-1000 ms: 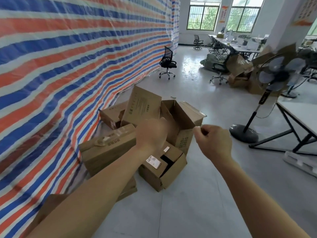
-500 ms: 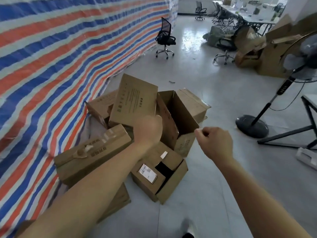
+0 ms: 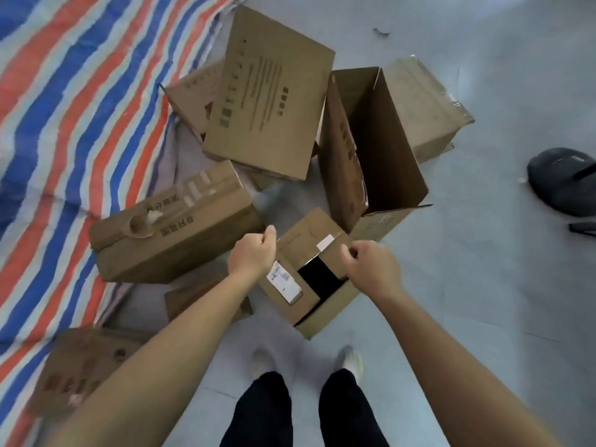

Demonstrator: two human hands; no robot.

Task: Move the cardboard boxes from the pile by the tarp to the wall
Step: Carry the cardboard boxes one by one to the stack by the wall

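Both hands over the small box, neither grip on it yet.

My left hand [image 3: 253, 256] and right hand [image 3: 371, 266] are loosely curled and empty above the small open box [image 3: 309, 279], nearest my feet, so first to lift; the pile [image 3: 271, 98] lies by the tarp [image 3: 64, 108].

Premises appear to be a storage or commercial work area, possibly under refit; the downward view limits certainty. Evidence: a bare grey floor [image 3: 467, 285], a red, blue and white striped tarp [image 3: 74, 124] along one side, and loose, opened cardboard boxes [image 3: 180, 230] heaped against it.
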